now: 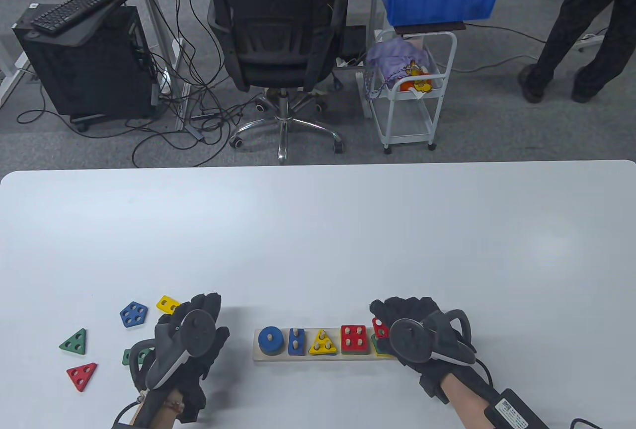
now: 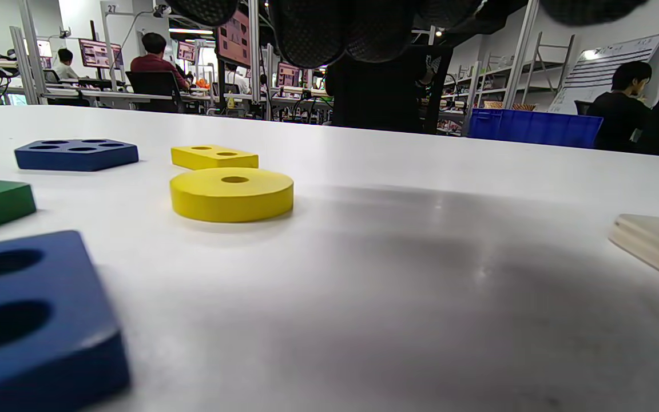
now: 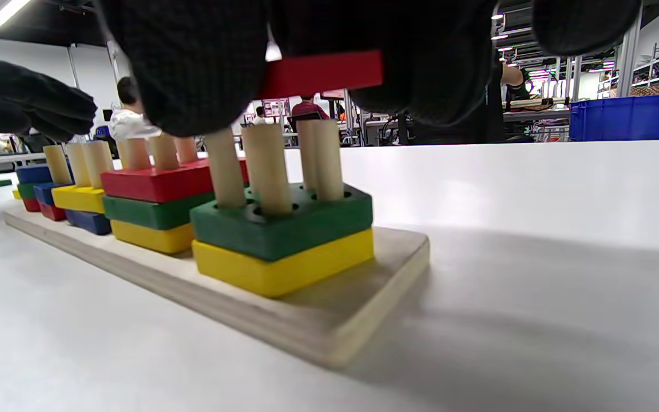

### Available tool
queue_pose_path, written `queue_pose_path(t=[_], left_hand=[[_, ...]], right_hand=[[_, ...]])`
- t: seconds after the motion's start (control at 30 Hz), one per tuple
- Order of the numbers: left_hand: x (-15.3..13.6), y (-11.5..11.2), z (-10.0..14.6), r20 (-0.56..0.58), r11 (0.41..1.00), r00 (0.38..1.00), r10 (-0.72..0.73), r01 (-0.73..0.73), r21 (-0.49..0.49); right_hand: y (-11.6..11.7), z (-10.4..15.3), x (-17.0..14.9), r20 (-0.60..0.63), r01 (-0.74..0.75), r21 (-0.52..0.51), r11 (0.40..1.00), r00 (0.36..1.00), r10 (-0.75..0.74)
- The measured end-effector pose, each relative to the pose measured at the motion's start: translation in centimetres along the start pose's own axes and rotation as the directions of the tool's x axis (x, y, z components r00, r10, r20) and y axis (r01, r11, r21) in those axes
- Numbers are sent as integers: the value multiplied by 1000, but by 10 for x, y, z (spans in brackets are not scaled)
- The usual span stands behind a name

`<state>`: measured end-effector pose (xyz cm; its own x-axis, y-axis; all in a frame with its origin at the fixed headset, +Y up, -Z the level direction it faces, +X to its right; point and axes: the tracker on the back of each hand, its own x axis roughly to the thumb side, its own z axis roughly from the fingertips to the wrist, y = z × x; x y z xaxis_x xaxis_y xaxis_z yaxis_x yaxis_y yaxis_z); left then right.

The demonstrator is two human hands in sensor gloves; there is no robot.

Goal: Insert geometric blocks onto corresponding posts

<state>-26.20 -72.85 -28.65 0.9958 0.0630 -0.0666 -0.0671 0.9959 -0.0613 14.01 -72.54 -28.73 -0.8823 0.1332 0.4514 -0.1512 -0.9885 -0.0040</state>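
While my right hand [image 1: 415,337] sits at the lower right of the table view, its fingers [image 3: 192,63] curl around a red block [image 3: 321,73] and hold it just above the tips of the pegs [image 3: 266,169] at the right end of the wooden board [image 1: 318,357]. On those pegs, in the right wrist view, a green block [image 3: 284,220] lies on a yellow block [image 3: 284,266]. Left of them stands a stack with a red square block [image 1: 354,337] on top, then a yellow triangle [image 1: 322,343], a blue rectangle [image 1: 296,341] and a blue ring [image 1: 271,339].

My left hand [image 1: 191,339] rests at lower left, fingers loosely bent over the table [image 1: 318,230] with nothing in them. Around it lie loose pieces: a yellow rectangle [image 1: 167,304], a blue pentagon [image 1: 133,314], a green triangle [image 1: 74,342], a red triangle [image 1: 82,376], and, in the left wrist view, a yellow ring [image 2: 231,194].
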Motion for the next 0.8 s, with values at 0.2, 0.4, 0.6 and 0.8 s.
queue_pose_path(t=[0.2,0.4,0.6,0.8], left_hand=[[1,-1,0,-1,1000,1000,-6,6,-15],[0,-2,0,-4,1000,1000,-9,9,-29],[1,-2,0,-7,999,1000,-9,9,-32],[-3,-1,-1,-21,999,1000,0,-1,-40]], right_hand=[[0,-1,2,23,0,49,999,1000,-1],[3,-2,3,29,-6,110,994,1000,2],[3,-1,4,28,-41,139,990,999,37],[4,-2,-1,8,-11,150,989,1000,9]])
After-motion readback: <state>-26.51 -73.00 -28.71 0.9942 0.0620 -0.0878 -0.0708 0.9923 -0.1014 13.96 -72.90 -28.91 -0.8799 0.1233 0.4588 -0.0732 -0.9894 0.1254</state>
